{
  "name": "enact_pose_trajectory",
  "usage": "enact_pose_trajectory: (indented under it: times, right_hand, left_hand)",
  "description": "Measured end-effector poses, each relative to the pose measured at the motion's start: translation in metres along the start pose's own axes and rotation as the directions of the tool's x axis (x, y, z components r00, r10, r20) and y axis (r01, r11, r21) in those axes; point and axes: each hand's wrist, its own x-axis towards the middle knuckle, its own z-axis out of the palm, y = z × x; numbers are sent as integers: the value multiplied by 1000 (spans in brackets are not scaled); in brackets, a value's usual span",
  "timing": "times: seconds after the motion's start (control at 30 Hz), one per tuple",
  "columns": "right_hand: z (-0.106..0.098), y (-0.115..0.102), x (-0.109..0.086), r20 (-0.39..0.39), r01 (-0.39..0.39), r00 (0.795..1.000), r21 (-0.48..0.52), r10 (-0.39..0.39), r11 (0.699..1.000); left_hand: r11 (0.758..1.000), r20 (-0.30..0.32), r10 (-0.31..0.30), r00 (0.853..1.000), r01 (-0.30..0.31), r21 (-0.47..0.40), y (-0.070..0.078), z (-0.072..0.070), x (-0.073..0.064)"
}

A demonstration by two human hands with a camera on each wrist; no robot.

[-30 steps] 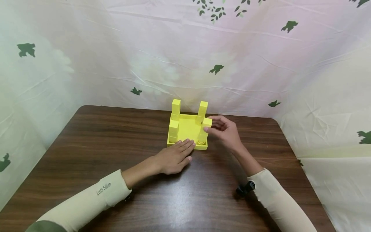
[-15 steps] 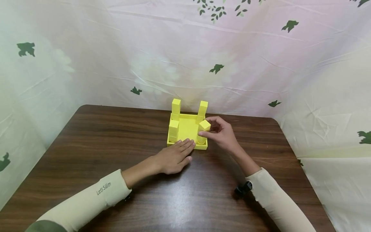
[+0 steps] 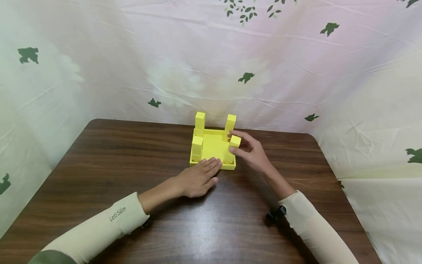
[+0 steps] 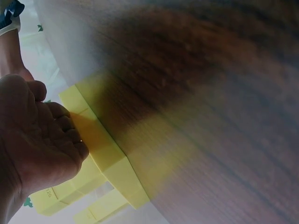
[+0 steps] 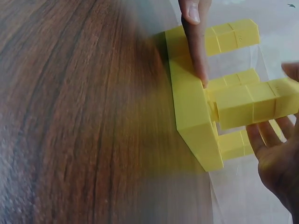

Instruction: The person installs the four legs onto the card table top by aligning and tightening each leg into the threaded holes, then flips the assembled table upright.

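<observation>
A shallow yellow square tray (image 3: 214, 145) with a raised rim lies on the table, an upright square post at each corner. My right hand (image 3: 252, 152) has thumb and fingers around the near right post (image 3: 235, 141), the thumb on its near side and the fingers behind. In the right wrist view this post (image 5: 252, 105) stands turned, its sides out of line with the tray. My left hand (image 3: 197, 179) lies flat with straight fingers on the tray's near edge, in front of the near left post (image 3: 197, 146). The left wrist view shows its fingertips along the tray wall (image 4: 100, 140).
The far left post (image 3: 199, 123) and far right post (image 3: 230, 123) rise at the back of the tray. The dark wooden table (image 3: 125, 157) ends just behind it, before a patterned cloth backdrop (image 3: 211, 66).
The near right post has turned under my right hand, its top going from square to diamond and partly back. My right fingers shifted slightly left and reach further behind it. The left hand stayed still.
</observation>
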Motion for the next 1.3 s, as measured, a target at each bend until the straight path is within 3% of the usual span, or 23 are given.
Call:
enact_pose_trajectory:
  times: [0.1, 0.23, 0.4, 0.53, 0.7, 0.93, 1.1, 1.3]
  right_hand:
    - [0, -1, 0, 13, 13, 1000, 10, -14, 1000]
    - [2, 3, 1, -43, 43, 998, -47, -45, 998]
    - [4, 5, 2, -94, 71, 992, -98, -80, 993]
    - [1, 3, 2, -42, 65, 997, -72, -68, 995]
    - [-3, -1, 1, 44, 70, 997, 13, -70, 997]
    - [2, 4, 0, -37, 60, 997, -74, -63, 995]
    - [4, 6, 2, -29, 100, 994, -97, -103, 990]
    - [-1, 4, 0, 72, 109, 992, -53, -105, 993]
  left_hand:
    - [1000, -3, 1, 1000, -1, -9, -8, 7, 5]
    - [999, -33, 9, 999, -10, -31, -27, 24, 12]
    - [1000, -5, -4, 1000, 4, 8, -9, 8, 5]
    - [998, 20, -29, 999, 28, 61, 7, -4, 1]
    - [997, 16, -38, 999, 37, 70, 7, -4, 0]
    - [996, 8, -45, 999, 44, 73, 8, -2, -1]
    - [996, 4, -43, 999, 42, 77, 8, -2, -1]
    - [997, 8, -43, 999, 42, 71, 8, -2, -1]
